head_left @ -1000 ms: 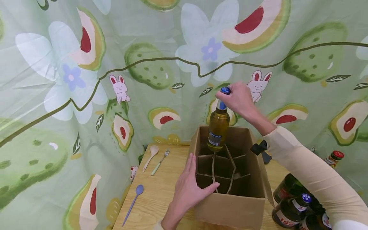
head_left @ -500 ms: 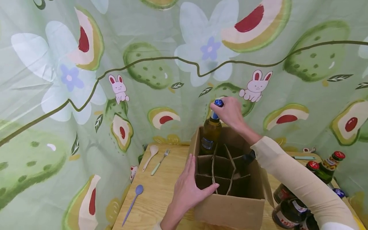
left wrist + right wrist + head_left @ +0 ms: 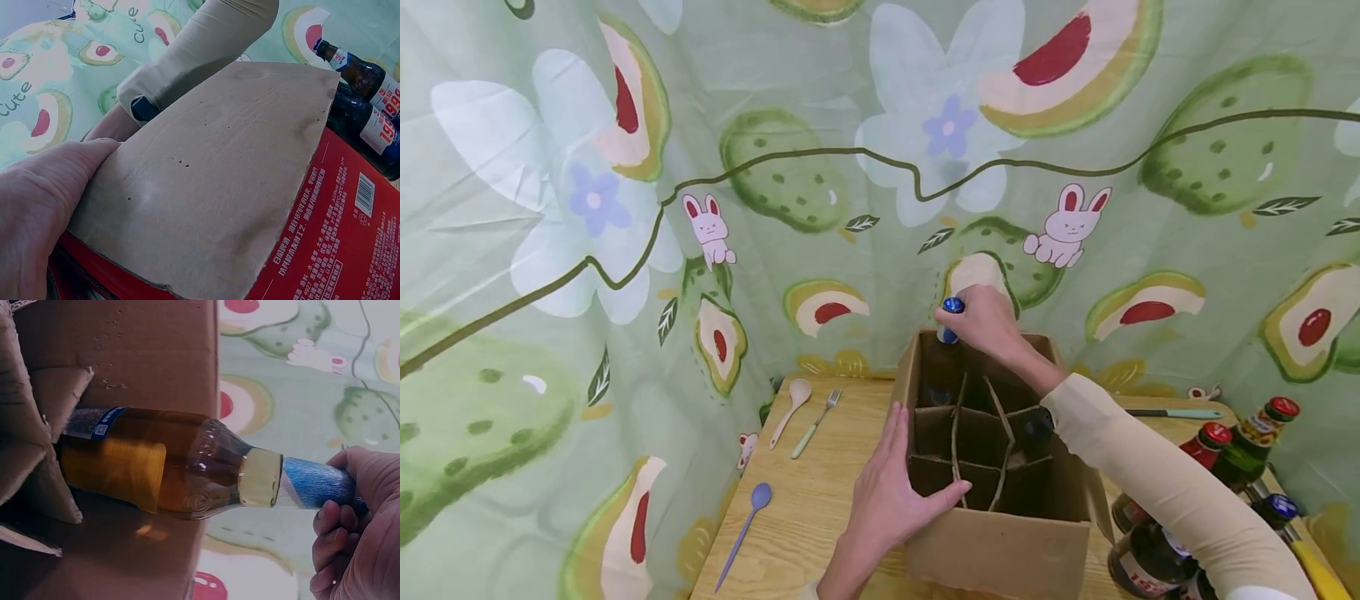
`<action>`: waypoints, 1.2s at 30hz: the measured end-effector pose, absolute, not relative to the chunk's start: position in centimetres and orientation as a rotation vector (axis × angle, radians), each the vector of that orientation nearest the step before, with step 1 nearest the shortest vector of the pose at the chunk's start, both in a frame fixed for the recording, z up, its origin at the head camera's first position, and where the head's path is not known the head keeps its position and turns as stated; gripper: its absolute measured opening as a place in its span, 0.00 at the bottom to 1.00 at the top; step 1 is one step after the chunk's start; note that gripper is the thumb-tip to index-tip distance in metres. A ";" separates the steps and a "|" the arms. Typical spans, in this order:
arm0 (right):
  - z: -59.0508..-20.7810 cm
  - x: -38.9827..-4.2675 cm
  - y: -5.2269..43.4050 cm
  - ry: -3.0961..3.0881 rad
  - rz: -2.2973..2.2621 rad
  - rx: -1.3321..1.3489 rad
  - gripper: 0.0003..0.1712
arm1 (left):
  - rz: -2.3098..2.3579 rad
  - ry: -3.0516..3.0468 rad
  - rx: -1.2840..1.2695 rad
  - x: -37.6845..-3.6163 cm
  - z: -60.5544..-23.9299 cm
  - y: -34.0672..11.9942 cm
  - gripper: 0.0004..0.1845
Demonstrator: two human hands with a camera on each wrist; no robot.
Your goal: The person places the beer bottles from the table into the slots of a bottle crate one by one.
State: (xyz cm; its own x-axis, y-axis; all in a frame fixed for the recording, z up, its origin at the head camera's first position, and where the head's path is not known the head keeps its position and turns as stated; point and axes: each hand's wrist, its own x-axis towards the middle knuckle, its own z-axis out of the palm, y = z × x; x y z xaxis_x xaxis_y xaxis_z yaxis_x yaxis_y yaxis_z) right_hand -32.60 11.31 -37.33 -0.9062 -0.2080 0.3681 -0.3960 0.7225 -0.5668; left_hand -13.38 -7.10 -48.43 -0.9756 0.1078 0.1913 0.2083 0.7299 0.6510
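Bottle (image 3: 945,350) lower, right-hand fingers (image 3: 973,321) around neck

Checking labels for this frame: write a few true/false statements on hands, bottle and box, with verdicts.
1. The right hand grips the bottle by its neck. True.
2. The bottle lies flat on the table. False: it stands partly down in a far-left cell of the box.
3. The left hand rests on the box's left edge. True.
4. The purple spoon is inside the box. False: it lies on the table, left of the box.
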 end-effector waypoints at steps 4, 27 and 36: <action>-38.2 -32.9 10.9 -2.715 0.922 0.462 0.26 | -1.077 -2.791 -0.246 -13.5 -48.4 -7.1 0.69; -43.1 -34.1 9.9 -2.888 0.823 0.451 0.28 | -1.078 -2.792 -0.234 -13.5 -48.6 -7.2 0.68; -44.3 -34.3 9.8 -2.894 0.782 0.451 0.30 | -1.068 -2.760 -0.248 -13.5 -48.9 -7.1 0.68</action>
